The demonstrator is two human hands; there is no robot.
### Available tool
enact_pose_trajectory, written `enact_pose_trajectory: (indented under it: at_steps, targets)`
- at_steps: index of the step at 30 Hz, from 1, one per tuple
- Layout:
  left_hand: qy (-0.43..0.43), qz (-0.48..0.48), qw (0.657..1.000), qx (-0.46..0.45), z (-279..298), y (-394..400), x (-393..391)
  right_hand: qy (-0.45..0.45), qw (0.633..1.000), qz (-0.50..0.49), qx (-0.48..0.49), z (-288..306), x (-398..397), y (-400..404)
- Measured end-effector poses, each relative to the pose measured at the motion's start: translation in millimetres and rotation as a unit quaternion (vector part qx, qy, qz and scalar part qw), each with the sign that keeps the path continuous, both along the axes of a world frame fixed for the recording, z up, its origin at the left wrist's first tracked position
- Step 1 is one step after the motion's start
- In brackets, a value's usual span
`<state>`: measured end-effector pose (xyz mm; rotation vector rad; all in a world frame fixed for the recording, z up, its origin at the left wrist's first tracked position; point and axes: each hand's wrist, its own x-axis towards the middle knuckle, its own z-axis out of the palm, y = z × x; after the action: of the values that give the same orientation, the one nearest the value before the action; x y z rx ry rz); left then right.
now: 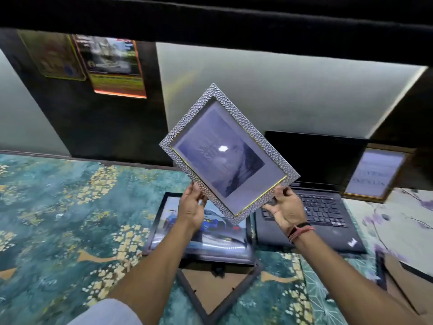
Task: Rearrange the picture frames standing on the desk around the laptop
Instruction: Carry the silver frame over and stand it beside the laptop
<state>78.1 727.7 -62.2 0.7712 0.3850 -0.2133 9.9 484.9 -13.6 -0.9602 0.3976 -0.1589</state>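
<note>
A silver hammered-texture picture frame (228, 153) with a greyish print is held up in the air, tilted like a diamond. My left hand (191, 208) grips its lower left edge and my right hand (287, 208) grips its lower right edge. Behind it an open black laptop (321, 202) sits on the desk. A black frame with a blue car picture (210, 238) lies flat under my hands. A gold-edged frame (375, 174) leans at the right of the laptop.
A frame lying face down shows its brown backing (218, 289) near the front edge, and another brown-backed frame (403, 275) lies at the right. The desk has a teal and gold patterned cover (70, 219). Posters (112, 66) hang on the wall.
</note>
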Motion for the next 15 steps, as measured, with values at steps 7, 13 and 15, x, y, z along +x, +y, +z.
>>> enact_pose_trajectory:
  at_steps: [7,13,15]
  targets:
    - [-0.041,-0.031,0.998,-0.020,11.2,-90.9,-54.4,0.013,0.998,0.027,0.060,-20.4,-70.3,-110.2]
    - [-0.027,0.009,0.999,0.034,13.5,-212.9,-95.8,0.002,1.000,-0.007,-0.026,-18.1,-122.3,-253.7]
    - [-0.037,0.015,0.997,0.061,22.5,-259.7,-112.4,0.020,0.993,-0.029,-0.109,-12.0,-136.5,-309.9]
